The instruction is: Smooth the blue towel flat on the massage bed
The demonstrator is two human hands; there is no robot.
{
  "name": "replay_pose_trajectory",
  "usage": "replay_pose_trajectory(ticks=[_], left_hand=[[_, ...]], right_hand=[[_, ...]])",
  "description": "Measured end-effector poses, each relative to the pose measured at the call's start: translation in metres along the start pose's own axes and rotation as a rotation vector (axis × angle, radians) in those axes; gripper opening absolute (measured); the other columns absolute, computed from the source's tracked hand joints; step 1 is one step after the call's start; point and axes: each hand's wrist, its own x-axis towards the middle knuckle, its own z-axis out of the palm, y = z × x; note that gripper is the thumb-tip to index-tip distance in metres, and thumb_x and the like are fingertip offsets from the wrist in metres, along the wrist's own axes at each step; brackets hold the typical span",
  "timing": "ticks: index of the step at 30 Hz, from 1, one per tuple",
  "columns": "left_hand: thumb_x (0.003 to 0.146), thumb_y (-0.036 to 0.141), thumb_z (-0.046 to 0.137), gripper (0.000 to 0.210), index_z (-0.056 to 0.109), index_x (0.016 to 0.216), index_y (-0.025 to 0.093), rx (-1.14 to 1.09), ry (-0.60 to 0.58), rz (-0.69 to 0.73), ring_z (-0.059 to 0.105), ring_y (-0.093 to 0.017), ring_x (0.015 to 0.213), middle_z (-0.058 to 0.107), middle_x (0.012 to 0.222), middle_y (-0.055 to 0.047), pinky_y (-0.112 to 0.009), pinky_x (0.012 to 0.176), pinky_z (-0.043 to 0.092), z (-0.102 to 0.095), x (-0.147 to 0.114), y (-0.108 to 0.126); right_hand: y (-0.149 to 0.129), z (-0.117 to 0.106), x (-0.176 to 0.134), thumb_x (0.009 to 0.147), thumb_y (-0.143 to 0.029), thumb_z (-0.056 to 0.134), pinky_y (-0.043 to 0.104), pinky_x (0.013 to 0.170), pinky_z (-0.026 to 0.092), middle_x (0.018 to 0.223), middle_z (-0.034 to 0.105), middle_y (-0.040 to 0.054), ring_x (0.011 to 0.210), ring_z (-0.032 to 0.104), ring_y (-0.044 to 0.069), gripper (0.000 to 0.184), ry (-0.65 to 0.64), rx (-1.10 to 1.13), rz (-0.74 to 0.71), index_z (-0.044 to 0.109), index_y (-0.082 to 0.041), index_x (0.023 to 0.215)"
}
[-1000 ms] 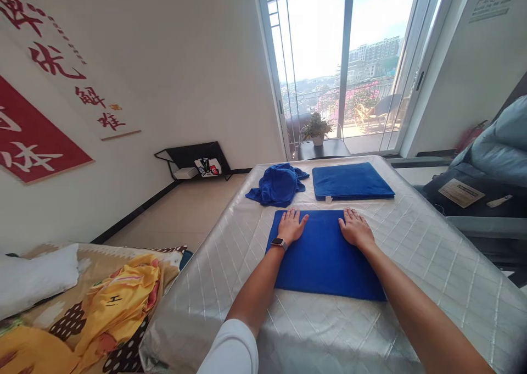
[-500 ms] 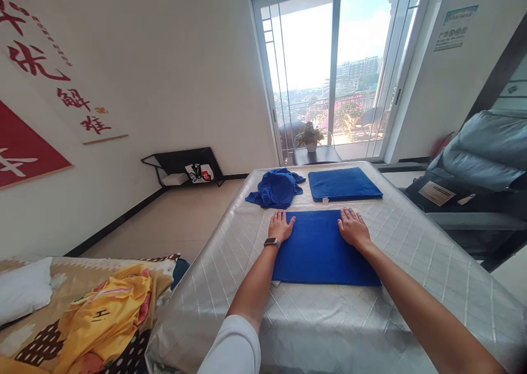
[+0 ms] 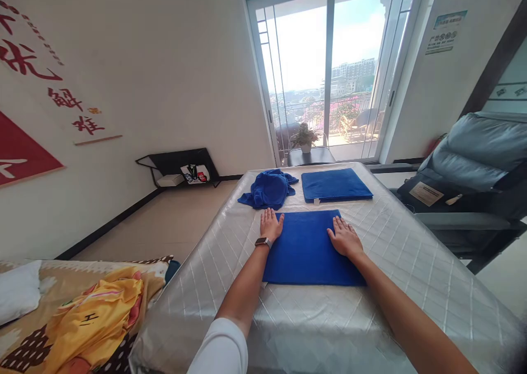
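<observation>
We find left hand [image 3: 270,227] and right hand [image 3: 345,238] flat, apart (nothing gripped) on the rectangular blue folded cloth [image 3: 308,250]. We advise even pressure.

Seemingly home: bedding [image 3: 74,280], recliner [image 3: 477,149], balcony door [image 3: 329,77].

Resting left hand [image 3: 270,225] and right hand [image 3: 346,238] palm down at opposite sides of a flat blue cloth [image 3: 310,253], on a silver quilted cover [image 3: 411,264]. Wearing a watch [image 3: 262,242] on the left wrist. Just beyond, a crumpled blue cloth [image 3: 269,190], and beside it a folded blue cloth [image 3: 335,185] with a white tag [image 3: 317,201]. Farther off, a plant [image 3: 304,135] on a chair [image 3: 312,156] by a glass door [image 3: 300,50]; at right, a gray armchair [image 3: 473,151].
</observation>
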Motion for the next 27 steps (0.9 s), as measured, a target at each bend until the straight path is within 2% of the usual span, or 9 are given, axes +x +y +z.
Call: replay_pose_trajectory(ticks=[3,7,9,11,13,15,21,23,27], left_hand=[[0.102,0.054,0.010,0.073,0.034,0.152,0.007,-0.047,0.074,0.195,0.017,-0.024,0.152,0.029,0.161,-0.015,-0.041,0.123,0.016,0.002,-0.012,0.046],[0.103,0.054,0.010,0.070,0.037,0.152,0.011,-0.121,-0.050,0.585,0.023,-0.021,0.150,0.033,0.160,-0.013,-0.038,0.122,0.021,0.016,-0.040,0.122],[0.103,0.055,0.008,0.071,0.034,0.153,0.011,-0.127,-0.076,0.625,0.023,-0.021,0.150,0.032,0.160,-0.012,-0.038,0.122,0.020,0.023,-0.052,0.146],[0.103,0.054,0.006,0.073,0.032,0.154,0.010,-0.126,-0.103,0.585,0.023,-0.021,0.150,0.032,0.160,-0.012,-0.039,0.123,0.019,0.027,-0.058,0.151],[0.102,0.055,0.003,0.075,0.032,0.155,0.009,-0.116,-0.125,0.538,0.022,-0.021,0.150,0.031,0.161,-0.012,-0.039,0.123,0.018,0.026,-0.059,0.139],[0.100,0.059,0.002,0.079,0.031,0.155,0.010,-0.094,-0.139,0.497,0.019,-0.021,0.151,0.028,0.162,-0.011,-0.039,0.124,0.016,0.021,-0.056,0.114],[0.099,0.063,0.006,0.081,0.025,0.157,0.010,-0.023,-0.191,0.293,0.015,-0.024,0.152,0.021,0.164,-0.012,-0.042,0.124,0.013,0.002,-0.055,0.008],[0.100,0.062,0.009,0.080,0.024,0.157,0.008,-0.015,-0.186,0.231,0.015,-0.025,0.152,0.019,0.164,-0.014,-0.042,0.123,0.013,-0.002,-0.060,-0.018],[0.101,0.061,0.013,0.078,0.025,0.156,0.006,-0.017,-0.158,0.190,0.016,-0.026,0.152,0.020,0.163,-0.016,-0.041,0.123,0.016,-0.005,-0.069,-0.039]], right_hand=[[-0.001,-0.002,-0.001,0.101,-0.047,0.019,0.040,0.123,0.014,0.164,0.023,0.0112,0.151,0.018,0.021,0.069,0.005,0.006,-0.001,0.027,-0.008,0.157],[0.000,-0.003,-0.004,0.101,-0.039,0.020,0.039,0.122,0.015,0.164,0.023,0.0117,0.151,0.018,0.022,0.065,0.007,-0.025,-0.022,0.026,-0.006,0.156],[0.002,-0.003,-0.005,0.100,-0.034,0.021,0.038,0.122,0.016,0.164,0.023,0.0107,0.151,0.017,0.021,0.063,0.000,-0.043,-0.041,0.026,-0.006,0.157],[0.002,-0.002,-0.005,0.100,-0.035,0.021,0.038,0.122,0.016,0.164,0.023,0.0108,0.151,0.017,0.022,0.063,0.001,-0.047,-0.048,0.026,-0.006,0.157],[0.003,-0.001,-0.004,0.101,-0.039,0.021,0.039,0.122,0.016,0.164,0.024,0.0121,0.151,0.018,0.023,0.066,0.008,-0.040,-0.037,0.026,-0.005,0.156],[0.002,0.000,-0.002,0.101,-0.043,0.020,0.040,0.122,0.015,0.164,0.024,0.0123,0.151,0.018,0.023,0.068,0.009,-0.031,-0.024,0.025,-0.004,0.156],[0.003,0.003,0.003,0.101,-0.047,0.017,0.040,0.122,0.014,0.164,0.022,0.0108,0.151,0.016,0.022,0.070,-0.015,-0.010,-0.005,0.024,-0.007,0.158],[0.003,0.002,0.004,0.101,-0.047,0.017,0.040,0.122,0.014,0.164,0.022,0.0110,0.151,0.016,0.022,0.070,-0.017,-0.013,-0.004,0.024,-0.007,0.157],[-0.003,-0.006,0.001,0.101,-0.044,0.019,0.041,0.122,0.017,0.164,0.025,0.0112,0.150,0.020,0.022,0.068,-0.013,-0.046,0.012,0.028,-0.007,0.156]])
